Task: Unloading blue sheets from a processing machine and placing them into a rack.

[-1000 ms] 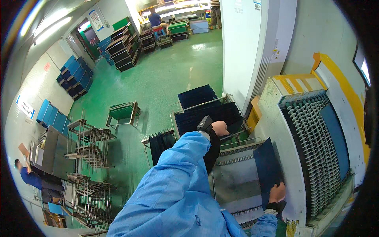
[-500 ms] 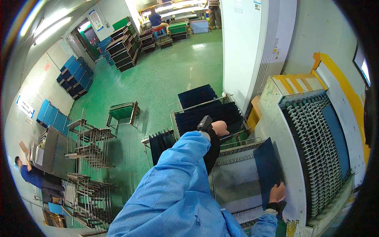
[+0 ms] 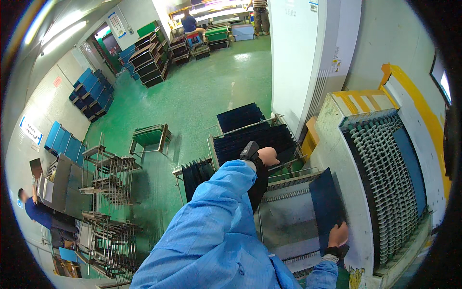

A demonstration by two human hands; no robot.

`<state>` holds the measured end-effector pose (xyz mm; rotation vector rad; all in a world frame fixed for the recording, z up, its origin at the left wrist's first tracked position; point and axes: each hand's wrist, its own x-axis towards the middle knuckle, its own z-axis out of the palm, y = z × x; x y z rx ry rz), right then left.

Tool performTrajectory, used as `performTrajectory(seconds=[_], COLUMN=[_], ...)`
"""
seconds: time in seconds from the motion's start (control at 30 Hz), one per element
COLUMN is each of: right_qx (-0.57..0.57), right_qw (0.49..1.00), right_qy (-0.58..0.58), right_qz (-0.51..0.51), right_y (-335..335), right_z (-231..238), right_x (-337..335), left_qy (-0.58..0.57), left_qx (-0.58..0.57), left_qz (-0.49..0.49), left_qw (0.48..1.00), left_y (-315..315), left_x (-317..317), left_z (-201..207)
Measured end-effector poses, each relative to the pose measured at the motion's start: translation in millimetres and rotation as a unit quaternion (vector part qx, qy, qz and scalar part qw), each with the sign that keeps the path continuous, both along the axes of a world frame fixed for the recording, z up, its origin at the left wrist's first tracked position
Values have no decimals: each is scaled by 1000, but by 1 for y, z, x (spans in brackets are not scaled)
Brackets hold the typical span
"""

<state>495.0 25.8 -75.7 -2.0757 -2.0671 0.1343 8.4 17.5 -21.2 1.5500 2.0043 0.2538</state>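
My right hand pinches the lower corner of a dark blue panel, which stands tilted at the right end of a slotted metal rack. Farther ahead, my left hand is curled closed at the near side of another wire rack full of dark panels. Its fingertips are hidden, so what it grips, if anything, does not show. Close to my right hand stands a machine with rows of white rollers, a blue panel lying on them.
More dark panels fill a rack left of my left hand. Bare metal racks and a small rack of green panels stand on the green floor. A tall white cabinet rises ahead. At far left a person handles a board.
The person at far left has raised the board and turned it to show a darker face. Both my hands and the dark blue panel stay practically where they were.
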Motion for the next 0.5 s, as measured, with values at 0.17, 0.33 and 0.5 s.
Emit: performTrajectory(seconds=[0.17, 0.33, 0.5], right_qx=[-43, -36, 1], right_qw=[999, 999, 1000], right_qy=[-9, -5, 0], right_qz=[-16, -18, -2], right_y=[-1, 0, -2], right_z=[8, 2, 5], right_x=[-2, -1, -3], left_qy=[13, 3, 5], left_qx=[-14, -9, -6], left_qz=[12, -4, -2], left_qw=[1000, 1000, 1000], left_y=[1, 0, 1], left_x=[4, 0, 0], left_z=[7, 3, 1])
